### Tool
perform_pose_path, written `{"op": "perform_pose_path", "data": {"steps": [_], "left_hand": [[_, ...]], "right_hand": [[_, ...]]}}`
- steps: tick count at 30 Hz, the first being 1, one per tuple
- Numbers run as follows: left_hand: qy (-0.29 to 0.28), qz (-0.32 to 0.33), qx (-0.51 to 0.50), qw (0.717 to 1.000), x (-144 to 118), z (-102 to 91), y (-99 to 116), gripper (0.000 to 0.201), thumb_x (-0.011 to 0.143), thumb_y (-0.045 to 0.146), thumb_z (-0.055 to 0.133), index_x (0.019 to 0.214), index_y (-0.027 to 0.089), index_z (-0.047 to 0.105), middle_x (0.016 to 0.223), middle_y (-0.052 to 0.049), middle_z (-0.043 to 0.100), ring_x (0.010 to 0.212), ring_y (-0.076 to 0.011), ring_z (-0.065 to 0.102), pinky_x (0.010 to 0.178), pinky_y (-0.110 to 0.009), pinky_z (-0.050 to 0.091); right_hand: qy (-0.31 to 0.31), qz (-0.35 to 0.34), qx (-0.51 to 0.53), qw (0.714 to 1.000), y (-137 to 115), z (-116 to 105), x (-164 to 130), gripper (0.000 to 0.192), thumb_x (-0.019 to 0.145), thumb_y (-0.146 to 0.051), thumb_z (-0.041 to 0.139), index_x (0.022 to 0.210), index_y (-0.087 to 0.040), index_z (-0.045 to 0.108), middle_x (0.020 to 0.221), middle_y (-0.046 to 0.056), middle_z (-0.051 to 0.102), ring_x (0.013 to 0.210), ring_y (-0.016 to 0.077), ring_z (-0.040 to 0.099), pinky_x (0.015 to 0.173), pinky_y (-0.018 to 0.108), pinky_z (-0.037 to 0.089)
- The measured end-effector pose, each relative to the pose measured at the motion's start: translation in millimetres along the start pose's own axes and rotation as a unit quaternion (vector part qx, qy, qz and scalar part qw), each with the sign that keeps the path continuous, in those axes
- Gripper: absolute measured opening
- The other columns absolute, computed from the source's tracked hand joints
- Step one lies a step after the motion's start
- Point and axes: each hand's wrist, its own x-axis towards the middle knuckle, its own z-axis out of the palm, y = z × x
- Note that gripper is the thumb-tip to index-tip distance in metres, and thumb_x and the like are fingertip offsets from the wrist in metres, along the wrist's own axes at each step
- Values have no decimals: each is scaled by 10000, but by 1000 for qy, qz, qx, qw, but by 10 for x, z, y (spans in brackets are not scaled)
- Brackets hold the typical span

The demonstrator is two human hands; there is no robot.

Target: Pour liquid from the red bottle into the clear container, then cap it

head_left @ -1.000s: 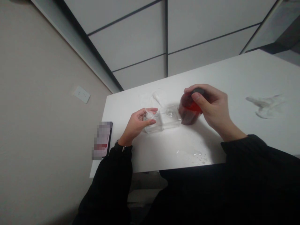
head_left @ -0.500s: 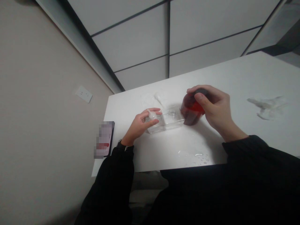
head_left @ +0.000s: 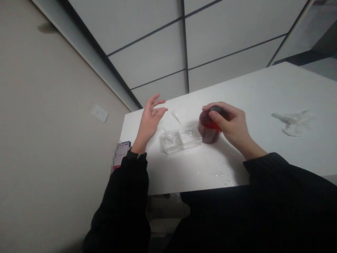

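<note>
right hand [head_left: 231, 126] grips the red bottle [head_left: 207, 128] — left hand [head_left: 150, 119] open, raised beside it.

right hand [head_left: 233, 124] wrapped round a red dark-capped bottle [head_left: 209, 128], left hand [head_left: 150, 119] hovering open-fingered beside two clear square plastic containers [head_left: 181, 138]

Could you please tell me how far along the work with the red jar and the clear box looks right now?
Looks done: a small clear ball sits in the clear plastic two-compartment box, and water droplets lie on the white table.
In hand: the right hand grips the red translucent jar with a dark lid; the left hand hovers open, holding nothing.
Left: the jar's lid is on and the small white dropper lies untouched.
</note>
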Motion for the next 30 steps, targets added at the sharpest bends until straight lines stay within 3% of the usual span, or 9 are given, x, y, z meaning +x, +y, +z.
{"op": "perform_pose_path", "data": {"steps": [2,5,8,11,15,20,23,27,30], "left_hand": [[-90,37,96,991,280,20,12,444,1014,191,489,1445,297,497,1394,-93,601,1076,-199,683,1000,-406,532],[-291,87,267,914,610,114,-30,543,906,19,510,1361,287,637,1438,-88,572,1195,-227,637,1053,-404,489],[-372,106,356,851,777,196,-129,418,886,52,609,1237,244,728,1344,-91,644,1202,-258,634,1038,-393,481],[-366,112,367,848,813,214,-253,265,887,116,675,1121,207,761,1193,-88,704,1117,-263,657,972,-379,496],[-342,123,366,857,768,196,-400,331,901,129,671,1218,212,713,1252,-86,693,1111,-242,651,957,-364,489],[-309,135,369,866,765,148,-441,191,924,182,693,1109,202,740,1158,-96,731,1103,-270,629,990,-428,468],[-254,139,361,886,769,39,-357,196,916,233,736,1107,194,720,1165,-109,717,1156,-292,602,1041,-480,446],[-185,90,284,937,629,-151,-110,254,888,240,763,1113,191,658,1107,-72,687,1000,-214,649,918,-374,532],[-176,66,229,955,433,-259,181,240,882,327,781,1061,211,670,1060,-42,697,912,-179,660,822,-311,548]], "right_hand": [[11,-4,-6,1000,-9,2,2,186,908,-482,729,952,-303,755,1025,52,765,1021,279,703,998,538,542],[17,-10,-11,1000,-26,4,8,165,907,-456,727,940,-297,760,1016,51,774,1012,278,705,997,530,539],[16,-12,-15,1000,-40,4,18,139,910,-413,715,941,-285,761,1011,44,781,1003,265,709,982,501,545],[13,-10,-13,1000,-47,6,29,122,906,-373,707,943,-270,762,1008,38,784,1001,251,714,979,472,539],[15,-8,-10,1000,-47,11,32,132,895,-374,717,941,-259,761,1001,34,782,997,239,715,970,444,536],[16,-8,-1,1000,-37,13,28,191,901,-442,720,942,-259,756,1008,33,781,992,232,709,961,427,532],[9,-3,3,1000,-29,5,33,217,895,-469,730,942,-259,756,1006,34,779,997,235,707,977,430,524],[9,-5,3,1000,-29,-2,40,229,892,-488,729,937,-265,756,1010,31,779,1003,234,702,983,429,519],[11,-3,6,1000,-33,2,37,219,894,-487,722,935,-274,753,1017,29,780,1007,236,701,984,434,522]]}}
